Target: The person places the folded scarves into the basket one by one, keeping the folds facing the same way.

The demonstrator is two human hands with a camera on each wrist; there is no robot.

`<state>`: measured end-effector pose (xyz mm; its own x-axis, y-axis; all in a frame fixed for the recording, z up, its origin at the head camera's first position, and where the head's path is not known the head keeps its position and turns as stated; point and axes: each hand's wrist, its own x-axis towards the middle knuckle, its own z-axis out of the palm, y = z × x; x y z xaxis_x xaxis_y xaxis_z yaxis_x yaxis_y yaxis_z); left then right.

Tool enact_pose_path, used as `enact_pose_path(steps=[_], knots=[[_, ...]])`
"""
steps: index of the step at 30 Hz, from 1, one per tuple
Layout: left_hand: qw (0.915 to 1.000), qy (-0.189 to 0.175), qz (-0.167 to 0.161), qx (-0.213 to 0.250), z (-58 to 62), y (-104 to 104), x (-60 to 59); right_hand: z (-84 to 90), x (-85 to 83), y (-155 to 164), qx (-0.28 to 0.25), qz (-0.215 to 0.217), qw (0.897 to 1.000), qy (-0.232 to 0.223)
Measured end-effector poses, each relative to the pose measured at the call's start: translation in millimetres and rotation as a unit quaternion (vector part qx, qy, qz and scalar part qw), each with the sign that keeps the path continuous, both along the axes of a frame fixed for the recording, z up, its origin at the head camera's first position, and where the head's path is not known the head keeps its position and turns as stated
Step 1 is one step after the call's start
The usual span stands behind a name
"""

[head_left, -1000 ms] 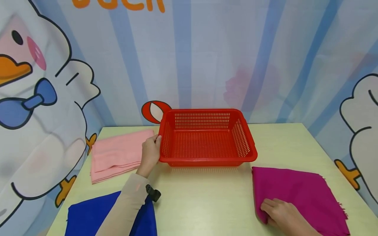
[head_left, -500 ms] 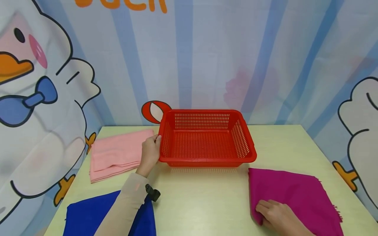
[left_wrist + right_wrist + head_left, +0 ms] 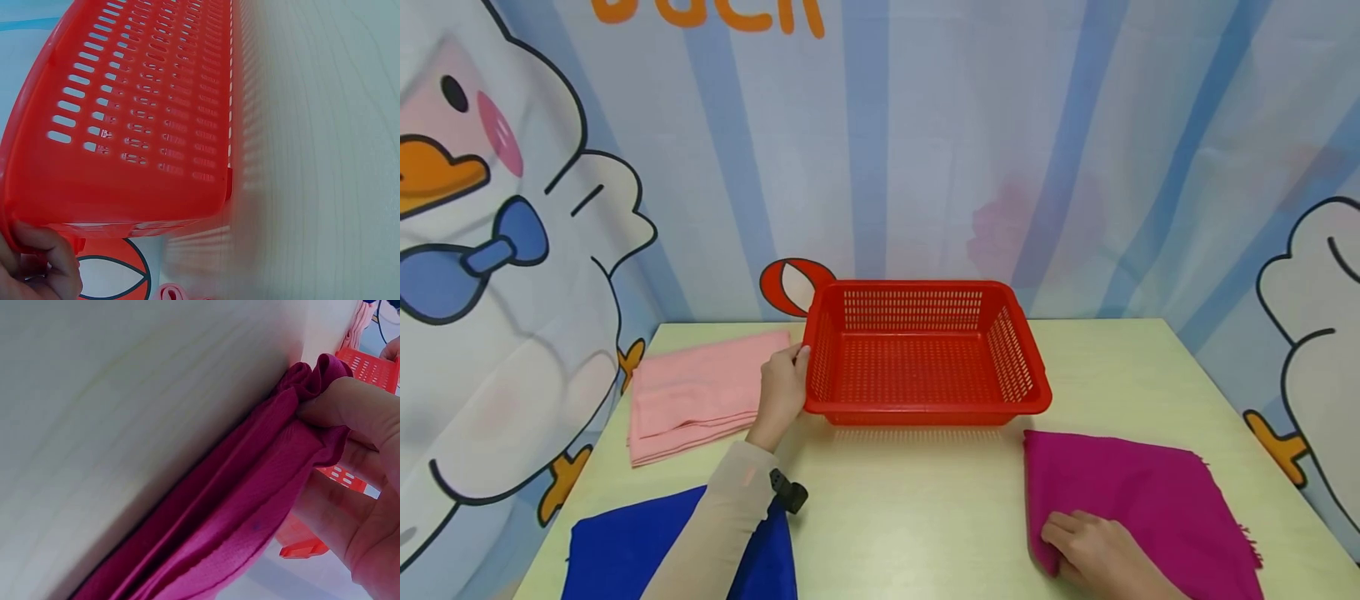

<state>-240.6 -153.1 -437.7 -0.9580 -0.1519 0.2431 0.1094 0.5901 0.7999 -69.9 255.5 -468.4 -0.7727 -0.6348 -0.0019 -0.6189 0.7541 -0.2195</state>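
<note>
My left hand [image 3: 782, 392] grips the left rim of a red plastic basket [image 3: 925, 408], its fingers curled over the edge in the left wrist view. The basket has slotted walls and nothing lies inside. At the lower right, my right hand [image 3: 1093, 546] pinches the left folded edge of a magenta cloth [image 3: 1138, 475]. In the right wrist view, the thumb presses on the cloth's layered folds [image 3: 269, 450] with the fingers on the other side. The cloth is folded in several layers, with a frayed right edge.
A folded pink cloth [image 3: 700, 392] lies left of the basket, behind the left hand. Nearer, a blue cloth [image 3: 625, 542] is partly covered by the left sleeve [image 3: 715, 517]. A printed duck curtain [image 3: 925, 150] stands behind the pale table [image 3: 910, 508].
My right hand has slid slightly left, and the magenta cloth has shifted left along with it. The left hand and the basket stay where they were.
</note>
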Motion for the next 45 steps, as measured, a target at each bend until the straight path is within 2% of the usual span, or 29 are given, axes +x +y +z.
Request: enact_pose_path(steps=[6,17,25,29,32,36,45], knots=[[1.0,0.002,0.0,-0.001,-0.6,-0.3,-1.6,0.9,1.6,-2.8,0.001,0.011,1.0,0.015],[1.0,0.007,0.005,-0.001,2.5,0.8,-2.5,5.6,-0.6,-9.9,0.001,0.026,1.0,0.014],[1.0,0.006,0.003,0.005,2.6,3.1,-4.2,7.2,-1.1,-13.0,0.013,0.022,1.0,-0.004],[0.9997,0.025,0.004,0.005,0.0,3.0,-4.2,7.4,-0.2,-14.6,0.01,0.028,1.0,0.0],[0.9996,0.026,0.005,0.002,0.9,3.0,-3.8,7.9,-0.6,-16.2,0.01,0.03,1.0,-0.004],[0.9999,0.009,0.008,0.0,2.8,2.6,-3.2,7.8,-0.9,-19.8,0.006,0.03,0.999,-0.018],[1.0,0.009,0.004,-0.002,-1.5,-0.8,-1.8,4.2,2.5,-30.7,-0.003,0.036,0.999,-0.016]])
